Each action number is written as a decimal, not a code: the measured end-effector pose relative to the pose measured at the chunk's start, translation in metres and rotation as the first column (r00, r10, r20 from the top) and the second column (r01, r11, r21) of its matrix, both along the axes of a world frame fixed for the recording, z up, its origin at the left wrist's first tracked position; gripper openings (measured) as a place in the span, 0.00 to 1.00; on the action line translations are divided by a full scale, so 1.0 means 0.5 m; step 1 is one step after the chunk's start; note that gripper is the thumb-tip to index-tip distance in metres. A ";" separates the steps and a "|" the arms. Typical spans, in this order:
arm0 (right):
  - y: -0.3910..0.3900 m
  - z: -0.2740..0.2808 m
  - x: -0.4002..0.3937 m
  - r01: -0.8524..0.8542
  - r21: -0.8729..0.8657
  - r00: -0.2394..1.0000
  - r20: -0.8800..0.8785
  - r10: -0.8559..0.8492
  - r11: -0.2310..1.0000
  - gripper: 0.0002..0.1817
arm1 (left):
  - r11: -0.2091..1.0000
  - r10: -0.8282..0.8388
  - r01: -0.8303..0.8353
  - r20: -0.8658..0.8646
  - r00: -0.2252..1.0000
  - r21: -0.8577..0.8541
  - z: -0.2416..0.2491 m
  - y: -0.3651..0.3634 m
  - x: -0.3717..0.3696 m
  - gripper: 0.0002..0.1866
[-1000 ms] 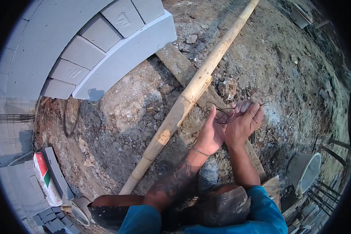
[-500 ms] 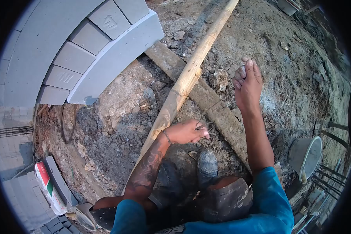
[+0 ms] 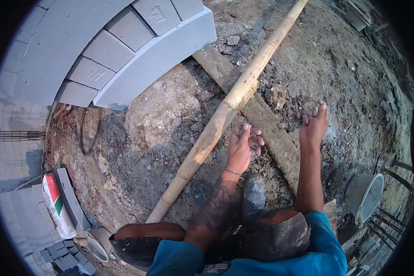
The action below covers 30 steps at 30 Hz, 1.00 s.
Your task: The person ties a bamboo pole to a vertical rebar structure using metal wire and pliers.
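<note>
My left hand (image 3: 239,152) is closed round a small loose coil of thin wire (image 3: 254,144), its thumb pointing up. From there a thin strand appears to run across to my right hand (image 3: 314,125), whose fingers are pinched on the wire. Both hands hover above the dirt in front of my knees. Beside my left hand lies a bamboo pole (image 3: 206,140), slanting from lower left to upper right. A dirty flat plank (image 3: 278,142) crosses beneath the pole and passes below the gap between my hands.
Grey blocks (image 3: 158,60) are stacked at upper left. A printed bag (image 3: 57,207) lies at lower left near a bucket (image 3: 96,248). To the right stands another bucket (image 3: 364,195), with several rods (image 3: 385,225) beside it. A further container (image 3: 357,16) sits at upper right.
My left hand has moved up and right and turned thumb upward with the coil. My right hand has come down and to the right. The view has shifted somewhat.
</note>
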State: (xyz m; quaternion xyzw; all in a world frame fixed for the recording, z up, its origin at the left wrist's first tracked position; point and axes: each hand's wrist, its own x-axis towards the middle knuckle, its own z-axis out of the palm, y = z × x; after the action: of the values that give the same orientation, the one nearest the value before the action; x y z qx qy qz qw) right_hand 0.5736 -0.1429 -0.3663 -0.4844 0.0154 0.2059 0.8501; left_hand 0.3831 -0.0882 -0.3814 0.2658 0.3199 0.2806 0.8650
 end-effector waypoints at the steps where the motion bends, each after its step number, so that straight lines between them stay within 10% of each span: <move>1: -0.011 0.002 0.026 -0.022 -0.064 1.000 0.013 0.023 0.998 0.11 | 0.994 -0.082 0.085 -0.039 0.996 0.065 -0.006 -0.012 -0.008 0.16; 3: -0.032 -0.002 0.091 -0.074 -0.187 0.997 0.004 0.076 0.980 0.13 | 0.883 -0.416 0.448 -0.213 0.884 0.136 -0.013 -0.036 -0.038 0.18; 5: -0.054 -0.004 0.170 -0.130 -0.278 0.990 0.010 0.138 0.952 0.13 | 0.460 -0.428 0.693 -0.545 0.721 0.555 -0.067 -0.092 -0.047 0.22; 8: -0.057 -0.012 0.215 -0.256 -0.308 0.967 -0.074 0.245 0.916 0.15 | 0.213 -0.533 0.845 -0.666 0.522 0.491 -0.048 -0.160 -0.018 0.22; 11: -0.054 -0.022 0.184 -0.203 -0.165 0.979 -0.041 0.199 0.965 0.16 | 0.537 -0.488 0.666 -0.454 0.746 0.517 -0.049 -0.195 -0.012 0.26; 15: -0.043 -0.062 0.069 -0.205 -0.139 0.972 -0.148 0.184 0.969 0.17 | 0.653 -0.468 0.701 -0.575 0.671 0.286 -0.080 -0.144 -0.040 0.28; 22: -0.021 -0.088 0.070 -0.205 -0.211 0.978 -0.081 0.192 0.956 0.17 | 0.589 -0.333 0.730 -0.719 0.609 0.346 -0.066 -0.057 -0.078 0.28; 26: -0.006 -0.069 0.071 -0.304 -0.313 0.939 0.060 0.339 0.899 0.17 | 0.449 -0.616 0.893 -0.711 0.339 0.037 -0.014 -0.023 -0.072 0.22; 28: -0.003 -0.071 0.089 -0.167 -0.179 0.986 -0.049 0.161 0.970 0.17 | 0.842 -0.390 0.510 -0.451 0.802 0.179 -0.035 -0.026 -0.075 0.20; 30: -0.002 -0.059 0.079 -0.167 -0.141 0.982 -0.116 0.152 0.976 0.17 | 0.957 -0.152 0.214 -0.288 0.946 0.198 -0.077 -0.026 -0.069 0.18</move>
State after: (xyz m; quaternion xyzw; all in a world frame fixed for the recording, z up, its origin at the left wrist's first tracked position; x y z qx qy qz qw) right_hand 0.6133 -0.1438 -0.3958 -0.5352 0.0363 0.2969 0.7900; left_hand 0.3486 -0.1013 -0.4200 0.4268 0.3742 0.1945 0.8000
